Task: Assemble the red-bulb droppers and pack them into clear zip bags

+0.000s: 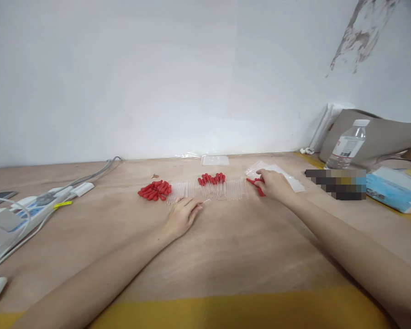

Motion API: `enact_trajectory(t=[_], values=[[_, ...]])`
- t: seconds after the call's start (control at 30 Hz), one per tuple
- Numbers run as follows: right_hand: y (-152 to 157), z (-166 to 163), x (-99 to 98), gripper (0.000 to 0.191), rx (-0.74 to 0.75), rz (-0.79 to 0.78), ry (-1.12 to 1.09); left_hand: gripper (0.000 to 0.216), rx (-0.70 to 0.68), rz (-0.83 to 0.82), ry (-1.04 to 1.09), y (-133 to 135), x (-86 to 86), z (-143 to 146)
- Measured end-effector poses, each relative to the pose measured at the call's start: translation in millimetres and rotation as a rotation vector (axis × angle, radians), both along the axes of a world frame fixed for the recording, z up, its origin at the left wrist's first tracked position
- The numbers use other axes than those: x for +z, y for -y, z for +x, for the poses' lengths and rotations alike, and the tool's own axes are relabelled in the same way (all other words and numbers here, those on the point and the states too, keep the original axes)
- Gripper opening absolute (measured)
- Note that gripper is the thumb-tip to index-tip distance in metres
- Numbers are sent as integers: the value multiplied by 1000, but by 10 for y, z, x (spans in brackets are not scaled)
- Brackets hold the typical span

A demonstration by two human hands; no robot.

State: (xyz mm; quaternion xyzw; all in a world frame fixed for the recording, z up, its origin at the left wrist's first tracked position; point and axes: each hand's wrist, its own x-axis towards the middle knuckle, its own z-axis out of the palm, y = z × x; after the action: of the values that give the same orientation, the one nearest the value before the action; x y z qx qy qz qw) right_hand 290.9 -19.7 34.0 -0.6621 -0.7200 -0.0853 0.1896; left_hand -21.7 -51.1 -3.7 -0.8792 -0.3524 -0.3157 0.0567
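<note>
My left hand (182, 214) rests on the wooden table (226, 256) with its fingers pinched on a thin clear dropper tube (205, 201). Just beyond it lies a pile of red rubber bulbs (155, 190) and a row of clear tubes (181, 188). Farther right stand several assembled droppers with red bulbs (212, 179). My right hand (273, 183) is closed on red-bulbed droppers (255, 183) beside a clear plastic bag (287, 178).
A power strip with grey cables (44, 201) lies at the left. At the right stand a water bottle (347, 145), a brown paper bag (380, 137) and a blue tissue pack (393, 188). A small clear bag (215, 160) lies by the wall.
</note>
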Motion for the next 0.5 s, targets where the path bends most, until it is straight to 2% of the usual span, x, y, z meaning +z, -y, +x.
enact_trajectory(t=[0.1,0.17,0.27,0.37,0.5], values=[[56,-274,-39,24,249,84,-153,17,13,-14,1,13,4,2],[136,-499,-88,17,452,59,-268,16,15,-27,-6,24,12,6],[271,-807,-200,17,649,5,-407,15,13,-45,-5,37,27,14],[349,-992,-326,18,737,-33,-534,15,0,-47,-5,39,33,17],[366,-1052,-413,17,745,-19,-610,16,-31,-27,-28,26,25,21]])
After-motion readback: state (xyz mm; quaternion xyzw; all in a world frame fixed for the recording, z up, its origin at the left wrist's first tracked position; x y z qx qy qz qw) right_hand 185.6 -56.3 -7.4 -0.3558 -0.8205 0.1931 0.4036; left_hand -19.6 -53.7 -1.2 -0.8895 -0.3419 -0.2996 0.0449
